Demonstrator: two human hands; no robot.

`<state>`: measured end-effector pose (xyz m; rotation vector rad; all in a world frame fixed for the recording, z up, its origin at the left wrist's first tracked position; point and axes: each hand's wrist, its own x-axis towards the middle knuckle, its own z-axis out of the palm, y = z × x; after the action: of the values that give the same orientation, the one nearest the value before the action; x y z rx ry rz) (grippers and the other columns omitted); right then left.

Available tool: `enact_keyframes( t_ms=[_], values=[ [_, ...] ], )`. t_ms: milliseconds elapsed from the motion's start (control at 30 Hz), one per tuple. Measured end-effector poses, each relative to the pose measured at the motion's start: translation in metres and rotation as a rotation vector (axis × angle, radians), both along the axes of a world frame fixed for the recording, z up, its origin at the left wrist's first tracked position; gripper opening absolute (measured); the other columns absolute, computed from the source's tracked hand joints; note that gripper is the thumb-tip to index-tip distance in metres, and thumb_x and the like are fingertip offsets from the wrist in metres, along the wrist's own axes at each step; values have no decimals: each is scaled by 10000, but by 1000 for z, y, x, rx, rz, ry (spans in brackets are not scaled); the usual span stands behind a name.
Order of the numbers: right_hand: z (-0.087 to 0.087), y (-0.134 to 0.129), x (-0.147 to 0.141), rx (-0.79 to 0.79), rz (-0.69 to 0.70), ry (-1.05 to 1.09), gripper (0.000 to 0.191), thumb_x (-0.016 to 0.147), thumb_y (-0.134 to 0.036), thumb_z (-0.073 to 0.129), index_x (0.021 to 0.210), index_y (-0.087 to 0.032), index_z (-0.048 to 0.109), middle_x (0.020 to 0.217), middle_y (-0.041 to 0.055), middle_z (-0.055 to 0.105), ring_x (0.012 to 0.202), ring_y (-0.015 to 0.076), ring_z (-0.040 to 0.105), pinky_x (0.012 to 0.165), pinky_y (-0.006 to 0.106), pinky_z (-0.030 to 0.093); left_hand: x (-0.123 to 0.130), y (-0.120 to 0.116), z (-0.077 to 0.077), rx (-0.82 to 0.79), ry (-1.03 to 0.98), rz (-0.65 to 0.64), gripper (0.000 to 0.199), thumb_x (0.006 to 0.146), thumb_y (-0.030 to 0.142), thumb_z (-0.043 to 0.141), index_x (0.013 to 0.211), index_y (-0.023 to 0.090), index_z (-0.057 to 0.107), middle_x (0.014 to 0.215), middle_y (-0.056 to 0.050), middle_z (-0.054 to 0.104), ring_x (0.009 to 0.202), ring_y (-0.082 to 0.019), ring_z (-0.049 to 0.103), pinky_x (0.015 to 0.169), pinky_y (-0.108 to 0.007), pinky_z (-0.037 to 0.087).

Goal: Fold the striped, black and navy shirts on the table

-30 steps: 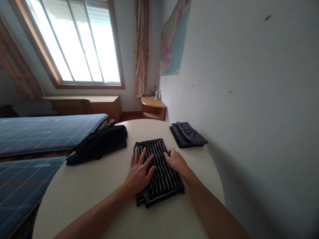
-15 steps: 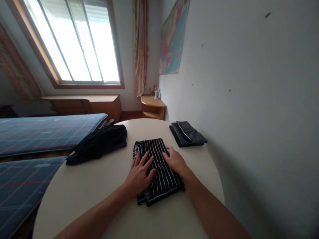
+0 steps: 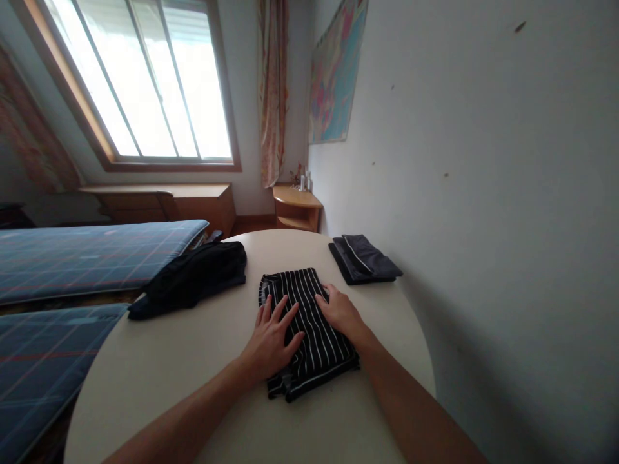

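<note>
A black garment with white stripes (image 3: 314,328), folded into a rough rectangle, lies on the round cream table (image 3: 193,367) in front of me. My left hand (image 3: 271,341) rests flat on its left part, open with fingers spread. At the upper right edge, my right hand (image 3: 341,312) has its thumb on top of the cloth and its other fingers along the side, closed about that edge. Some of those fingertips are hidden. Loose cloth shows at the garment's near left corner.
Another dark folded garment (image 3: 365,259) lies at the table's far right, near the wall (image 3: 483,225). A crumpled black garment (image 3: 193,277) hangs over the far left edge, beside blue plaid mattresses (image 3: 87,258). A corner shelf (image 3: 297,198) stands behind the table.
Almost nothing differs. My left thumb has shifted very slightly to the right on the striped cloth; my right hand is in the same place.
</note>
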<state>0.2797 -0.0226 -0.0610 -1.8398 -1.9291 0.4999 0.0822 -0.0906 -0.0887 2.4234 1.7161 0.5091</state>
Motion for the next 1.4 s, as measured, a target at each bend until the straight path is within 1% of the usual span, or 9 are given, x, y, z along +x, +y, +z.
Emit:
enact_keyframes(
  t_ms=[100, 233, 433, 733, 800, 933, 1033, 1267, 1400],
  values=[
    [0, 1, 3, 42, 81, 64, 488, 954, -283, 500, 1436, -210, 495, 1372, 98, 613, 1246, 224, 590, 1065, 330, 424, 0, -2, 0, -18, -20, -31, 656, 965, 557, 453, 1549, 290, 319, 1645, -60, 195, 1502, -403, -6, 1181, -625, 167],
    [-4, 4, 8, 55, 164, 71, 412, 953, -234, 486, 1341, -146, 596, 1369, 107, 613, 1282, 203, 556, 1119, 310, 372, -3, -1, 3, -34, -79, -110, 631, 984, 586, 396, 1548, 316, 312, 1648, -37, 179, 1507, -380, -6, 1179, -613, 208],
    [-2, 17, 21, 101, 182, 50, 471, 904, -149, 518, 1369, -91, 561, 1413, 135, 569, 1319, 199, 517, 1149, 305, 334, -12, 15, 8, -15, -162, -141, 539, 1020, 467, 376, 1515, 255, 396, 1618, -41, 278, 1516, -302, 100, 1201, -522, 264],
    [9, 32, 28, 150, 257, 108, 603, 844, -185, 586, 1437, -127, 492, 1477, 145, 500, 1373, 224, 460, 1178, 381, 305, -18, 31, -5, -7, -46, -143, 567, 1024, 460, 374, 1544, 238, 332, 1637, -66, 214, 1512, -278, 133, 1209, -469, 250],
    [6, 36, 28, 129, 225, 131, 641, 842, -187, 593, 1462, -120, 449, 1488, 147, 485, 1380, 220, 452, 1174, 370, 311, -15, 32, -7, -19, 23, -142, 599, 1030, 469, 349, 1565, 214, 270, 1643, -89, 181, 1513, -287, 110, 1208, -482, 232],
    [-1, 50, 37, -10, -21, 116, 702, 873, -287, 621, 1490, -66, 367, 1450, 202, 512, 1298, 255, 543, 1109, 369, 388, -7, 40, -6, -4, 120, -159, 606, 1034, 477, 318, 1579, 232, 214, 1643, -86, 174, 1512, -289, 112, 1204, -522, 190],
    [-3, 61, 48, -58, -57, 80, 628, 892, -308, 613, 1437, -46, 440, 1385, 207, 573, 1242, 258, 590, 1071, 351, 420, 0, 49, -5, -5, 147, -177, 603, 1032, 471, 321, 1581, 251, 199, 1645, -76, 168, 1511, -294, 121, 1202, -545, 163],
    [1, 64, 59, 2, 161, 8, 435, 918, -164, 538, 1349, -134, 589, 1381, 104, 604, 1296, 200, 548, 1123, 312, 365, 19, 57, -2, -16, 119, -164, 603, 1026, 460, 341, 1575, 239, 225, 1641, -82, 193, 1506, -307, 149, 1196, -532, 194],
    [10, 64, 55, 17, 154, -55, 389, 920, -155, 535, 1293, -151, 645, 1324, 89, 648, 1259, 208, 580, 1106, 317, 387, 19, 60, -3, 40, 41, -163, 565, 1022, 487, 341, 1551, 294, 294, 1629, -44, 254, 1501, -276, 199, 1199, -502, 222]
  ],
)
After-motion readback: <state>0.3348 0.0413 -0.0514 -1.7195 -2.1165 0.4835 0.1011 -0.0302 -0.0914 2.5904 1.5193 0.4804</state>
